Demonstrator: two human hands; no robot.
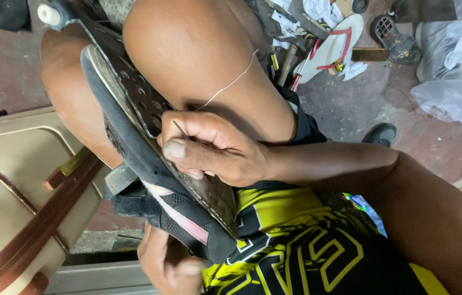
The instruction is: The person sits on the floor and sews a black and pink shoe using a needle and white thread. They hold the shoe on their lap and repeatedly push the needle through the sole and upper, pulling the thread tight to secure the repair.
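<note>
A cream suitcase (pixel 7 180) with brown trim and a brass-coloured fitting stands at the far left, well to the left of the shoe and touching nothing in the person's hands.

The shoe (pixel 149 180), a black sneaker with pink panels and a perforated dark sole, is the landmark. It is wedged between the person's bare knees, sole turned up and to the right, probably so that the legs act as a clamp and free both hands for finer work. Its toe points toward the upper left, where a small white knob (pixel 49 15) shows just beyond it.

Below the shoe, the left hand (pixel 170 265) cups the heel end from underneath, fingers curled against the fabric, seemingly to steady it against pressure from above.

On top of the shoe's sole edge rests the right hand (pixel 214 150), closed in a pinch: thumb and fingers grip a thin dark needle (pixel 179 128) whose tip meets the seam where sole joins upper. A pale thread (pixel 231 83) runs from this hand up and right across the knee, drawn fairly taut.

Right of the shoe lies the person's yellow-and-black patterned shirt (pixel 296 246). Farther up and right of the shoe, on the reddish floor (pixel 351 104), lie a white flip-flop (pixel 332 46) with red straps, a hammer (pixel 287 63), rags and a crumpled clear plastic bag (pixel 454 82), within reach but apart from the work.
</note>
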